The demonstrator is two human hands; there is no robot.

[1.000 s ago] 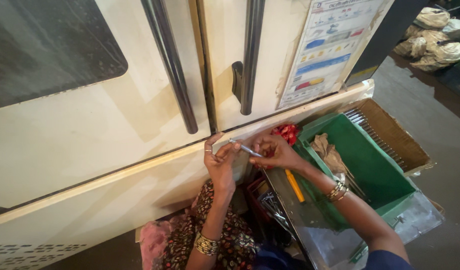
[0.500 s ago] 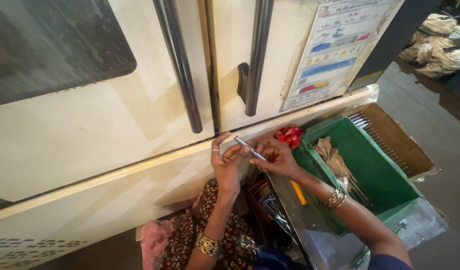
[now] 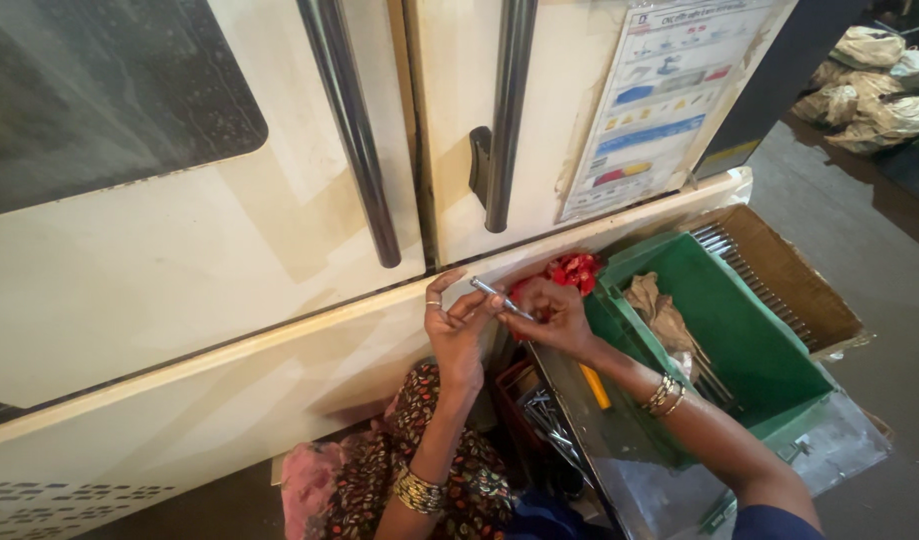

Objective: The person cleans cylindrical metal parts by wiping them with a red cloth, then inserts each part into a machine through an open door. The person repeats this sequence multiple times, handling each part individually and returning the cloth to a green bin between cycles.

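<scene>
Two hands meet just left of the green bin (image 3: pixel 739 330): my left hand (image 3: pixel 457 335) and right hand (image 3: pixel 549 315) both pinch a slim metal pin (image 3: pixel 499 298), apparently mid-assembly, more pins waiting below.

Glossy cream doors (image 3: pixel 229 260), shiny metal pin (image 3: pixel 499 298), matt green plastic bin (image 3: pixel 739 330), rough cardboard box (image 3: pixel 799 280).

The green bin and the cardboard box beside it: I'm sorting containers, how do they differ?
The green bin is smooth plastic holding a crumpled rag; the cardboard box is brown, and holds a row of thin metal rods. The bin sits nearer the right hand. Both are open-topped and rectangular.
</scene>
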